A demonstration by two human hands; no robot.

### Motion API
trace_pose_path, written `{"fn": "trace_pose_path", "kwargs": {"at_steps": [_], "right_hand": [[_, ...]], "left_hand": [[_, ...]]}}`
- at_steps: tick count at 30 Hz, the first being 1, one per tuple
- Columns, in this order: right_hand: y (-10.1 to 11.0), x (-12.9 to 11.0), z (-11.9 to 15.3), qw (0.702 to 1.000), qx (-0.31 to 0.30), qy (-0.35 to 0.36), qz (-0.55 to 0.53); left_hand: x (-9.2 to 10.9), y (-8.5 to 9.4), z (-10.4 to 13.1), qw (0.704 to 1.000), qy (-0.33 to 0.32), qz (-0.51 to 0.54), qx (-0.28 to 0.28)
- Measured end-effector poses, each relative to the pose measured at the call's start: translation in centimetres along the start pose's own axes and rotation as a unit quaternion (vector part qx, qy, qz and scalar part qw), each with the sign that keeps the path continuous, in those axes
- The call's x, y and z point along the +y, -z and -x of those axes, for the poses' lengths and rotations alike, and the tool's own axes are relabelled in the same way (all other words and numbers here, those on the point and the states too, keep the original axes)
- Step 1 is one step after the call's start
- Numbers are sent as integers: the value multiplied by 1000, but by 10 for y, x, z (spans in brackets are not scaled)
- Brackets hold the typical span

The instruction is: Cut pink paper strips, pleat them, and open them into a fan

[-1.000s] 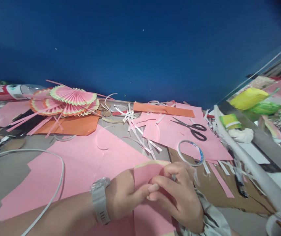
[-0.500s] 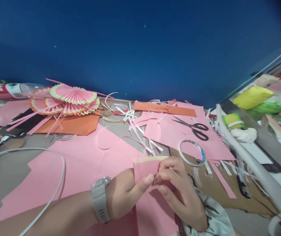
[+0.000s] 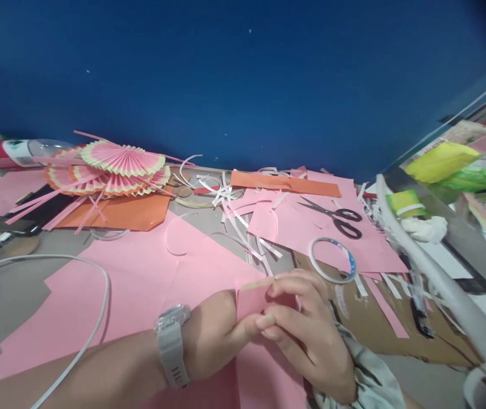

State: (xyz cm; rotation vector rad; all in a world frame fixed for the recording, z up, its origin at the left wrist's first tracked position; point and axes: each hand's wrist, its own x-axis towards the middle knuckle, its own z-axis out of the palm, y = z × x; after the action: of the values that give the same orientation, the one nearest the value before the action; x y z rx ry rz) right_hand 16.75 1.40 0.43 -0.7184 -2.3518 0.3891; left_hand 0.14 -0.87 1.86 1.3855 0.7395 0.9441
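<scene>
A pink paper strip [image 3: 251,300] with a pale yellow top edge is held between my two hands, its upper end folded over. My left hand [image 3: 215,335], with a grey watch [image 3: 172,346] on the wrist, pinches it from the left, thumb on the front; its other fingers are hidden behind the paper. My right hand [image 3: 311,329] grips the strip's top right edge, with its thumb near the left thumb tip. Below the hands the strip runs down toward the bottom of the view. Large pink sheets [image 3: 141,289] lie underneath and to the left.
Black scissors [image 3: 332,216] lie on pink paper, near a tape roll [image 3: 332,260]. Pleated paper fans [image 3: 119,170] stand at back left beside a plastic bottle [image 3: 17,153]. A white cable [image 3: 102,284] curves at left. White paper scraps, an orange strip [image 3: 285,183] and a white tube [image 3: 426,267] lie around.
The strip's top end has tilted and its fold looks bent further over. My fingers have closed nearer together, the right fingertips shifting on the top edge. The view has moved slightly.
</scene>
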Motion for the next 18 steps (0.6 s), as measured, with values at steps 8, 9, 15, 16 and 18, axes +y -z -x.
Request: {"fn": "trace_pose_path", "kwargs": {"at_steps": [8, 9, 15, 16, 18], "right_hand": [[1, 0, -1, 994, -31, -69, -76], [2, 1, 0, 993, -27, -80, -78], [7, 8, 0, 977, 91, -179, -75], [7, 9, -1, 972, 117, -189, -73], [7, 9, -2, 975, 123, -175, -64]], "left_hand": [[1, 1, 0, 999, 2, -49, 9], [0, 2, 1, 999, 5, -41, 8], [-4, 6, 7, 995, 94, -5, 42], [-5, 6, 8, 993, 105, -13, 49], [-4, 6, 8, 994, 91, -29, 52]]}}
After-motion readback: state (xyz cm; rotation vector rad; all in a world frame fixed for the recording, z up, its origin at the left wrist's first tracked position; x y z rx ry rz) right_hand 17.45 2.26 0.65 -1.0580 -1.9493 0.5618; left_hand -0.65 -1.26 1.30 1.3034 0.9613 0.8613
